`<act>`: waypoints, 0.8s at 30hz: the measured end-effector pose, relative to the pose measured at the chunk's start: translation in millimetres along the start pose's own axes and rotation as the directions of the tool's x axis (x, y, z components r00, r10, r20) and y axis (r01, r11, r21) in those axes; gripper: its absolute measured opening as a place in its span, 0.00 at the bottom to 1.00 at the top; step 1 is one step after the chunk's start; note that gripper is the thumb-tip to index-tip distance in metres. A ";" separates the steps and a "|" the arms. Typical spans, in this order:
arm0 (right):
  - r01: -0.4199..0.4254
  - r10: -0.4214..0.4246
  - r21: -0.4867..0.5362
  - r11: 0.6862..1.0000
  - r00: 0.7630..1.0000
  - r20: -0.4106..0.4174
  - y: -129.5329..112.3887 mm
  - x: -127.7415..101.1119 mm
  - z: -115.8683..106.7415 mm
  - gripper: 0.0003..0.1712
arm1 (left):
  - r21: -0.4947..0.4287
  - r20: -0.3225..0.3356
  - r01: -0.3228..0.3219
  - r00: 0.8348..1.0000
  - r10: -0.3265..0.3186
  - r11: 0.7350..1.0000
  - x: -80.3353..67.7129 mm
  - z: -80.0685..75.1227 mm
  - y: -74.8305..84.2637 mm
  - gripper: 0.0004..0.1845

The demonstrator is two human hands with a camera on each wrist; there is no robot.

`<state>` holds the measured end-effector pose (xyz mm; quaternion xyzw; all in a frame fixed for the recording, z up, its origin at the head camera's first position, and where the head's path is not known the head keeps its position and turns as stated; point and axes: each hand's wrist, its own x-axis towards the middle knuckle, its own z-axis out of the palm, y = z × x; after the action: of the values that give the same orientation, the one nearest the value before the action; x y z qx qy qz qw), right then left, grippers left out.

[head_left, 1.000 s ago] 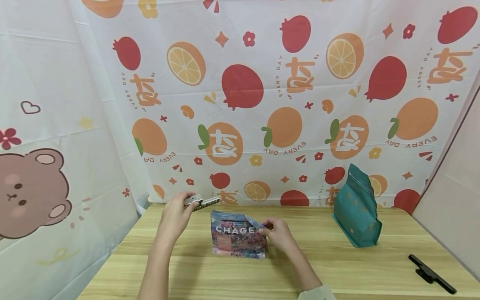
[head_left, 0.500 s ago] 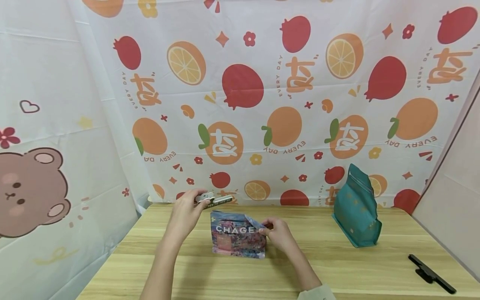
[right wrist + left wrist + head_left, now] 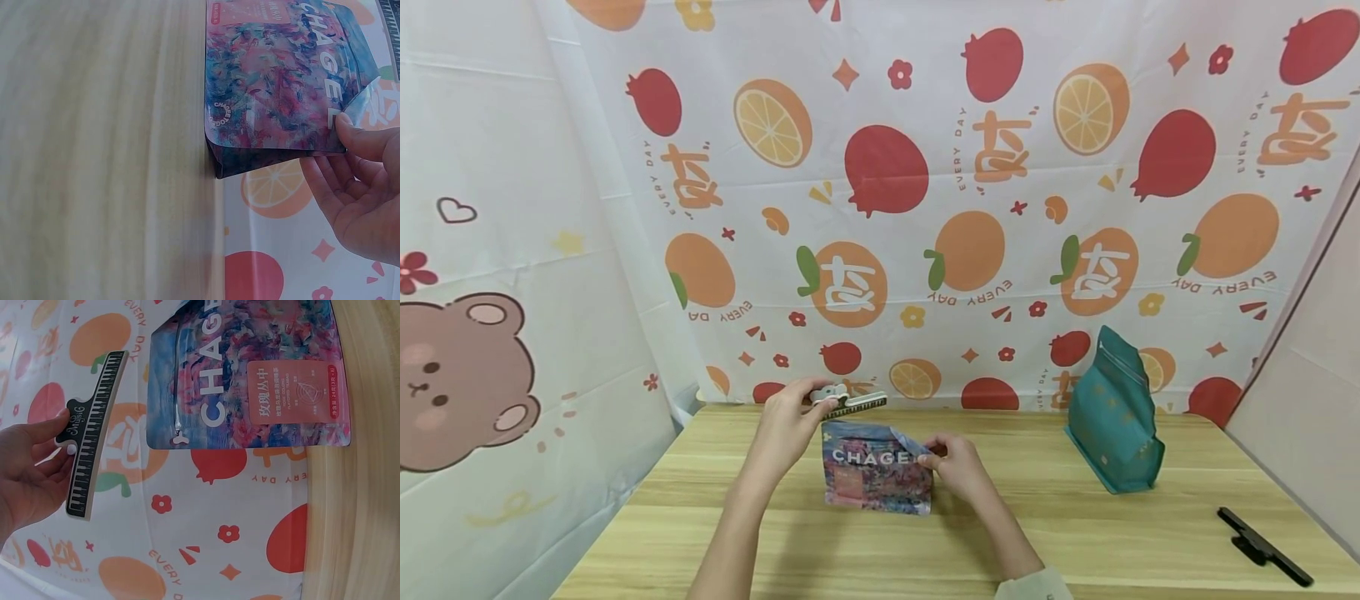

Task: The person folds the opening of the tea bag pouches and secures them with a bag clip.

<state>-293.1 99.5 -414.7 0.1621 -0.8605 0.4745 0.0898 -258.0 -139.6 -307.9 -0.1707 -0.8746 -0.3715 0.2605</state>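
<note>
Left hand [image 3: 786,421] pinches the short handle end of a piano-key sealing clip [image 3: 852,405], thumb and fingers curled round its grey tab, and holds it in the air just above the top edge of the floral CHAGEE pouch [image 3: 876,467]. The clip's long axis lies nearly level and runs along the pouch's top edge, its free end pointing to the person's right, slightly raised, toward the teal pouch [image 3: 1114,425]. In the left wrist view the clip [image 3: 94,434] shows its black-and-white keyboard face, apart from the pouch [image 3: 250,372], with the fingertips [image 3: 62,419] on its lettered tab.

Right hand [image 3: 957,468] grips the floral pouch at its upper right corner, thumb and fingers closed on a folded-down flap; the right wrist view shows the thumb [image 3: 369,134] pressed on that flap of the pouch [image 3: 275,81]. The pouch stands upright on the wooden table [image 3: 1075,550], its printed face toward the person, well to the left of the teal pouch.

Compared with a second ago, the left hand has carried the clip rightward: it then sat left of the floral pouch's top-left corner, and it now reaches over the left half of the top edge. The right hand and pouch have stayed put.

Right of the teal pouch, near the table's front corner, lies a black clip [image 3: 1264,547].
</note>
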 end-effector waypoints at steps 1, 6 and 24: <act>0.001 -0.001 -0.002 1.000 1.000 0.000 -0.1 0.2 -0.1 0.03 | 0.001 0.004 0.000 1.000 0.000 1.000 0.2 1.2 0.2 0.13; 0.006 -0.006 -0.006 1.000 1.000 0.000 -0.4 0.5 -0.3 0.02 | -0.001 0.025 -0.027 0.999 0.027 1.000 -0.3 5.8 3.0 0.13; 0.014 -0.014 -0.001 1.000 1.000 -0.007 -2.2 1.1 -0.2 0.04 | -0.015 0.091 -0.037 0.995 0.038 0.999 2.2 21.5 9.7 0.13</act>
<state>-293.3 98.3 -412.5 0.1665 -0.8593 0.4739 0.0963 -262.2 -117.1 -313.8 -0.2056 -0.8799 -0.3640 0.2259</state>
